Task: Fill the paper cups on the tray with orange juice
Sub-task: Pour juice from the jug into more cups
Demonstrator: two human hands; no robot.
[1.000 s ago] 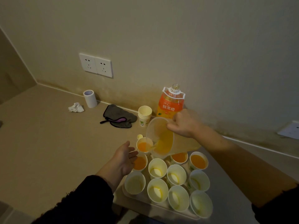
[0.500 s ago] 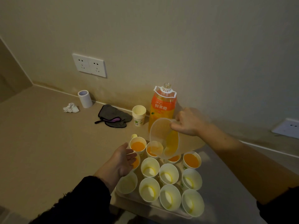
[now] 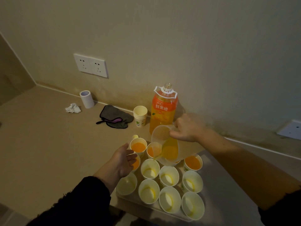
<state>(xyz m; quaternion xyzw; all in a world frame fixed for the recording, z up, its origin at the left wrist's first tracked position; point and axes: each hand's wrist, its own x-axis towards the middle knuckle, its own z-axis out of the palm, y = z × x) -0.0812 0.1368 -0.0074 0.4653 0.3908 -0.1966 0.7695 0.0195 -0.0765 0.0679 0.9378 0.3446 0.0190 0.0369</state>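
My right hand [image 3: 187,128] grips a clear plastic jug [image 3: 167,147] of orange juice by its rim, tilted left and down over the tray [image 3: 146,207]. Its spout hangs over a back-row paper cup [image 3: 152,151] that holds juice, and a thin stream runs off the spout. Other filled cups: one at the back left [image 3: 138,146], one at the back right [image 3: 193,162], one partly under my left hand. Several cups nearer me, like this one [image 3: 149,168], hold only a yellow trace. My left hand [image 3: 124,160] hovers with relaxed fingers at the tray's left edge, holding nothing.
An uncapped orange juice bottle [image 3: 163,110] stands behind the tray by the wall. A stack of spare cups [image 3: 140,115], a grey cloth [image 3: 114,116], a white roll [image 3: 87,99], crumpled tissue [image 3: 72,108] and a small yellow cap [image 3: 135,136] lie on the counter. Wall sockets [image 3: 90,65] are above.
The jug moved right from the back-left cup to the neighbouring back-row cup and keeps pouring. My left hand stayed by the tray's left edge.
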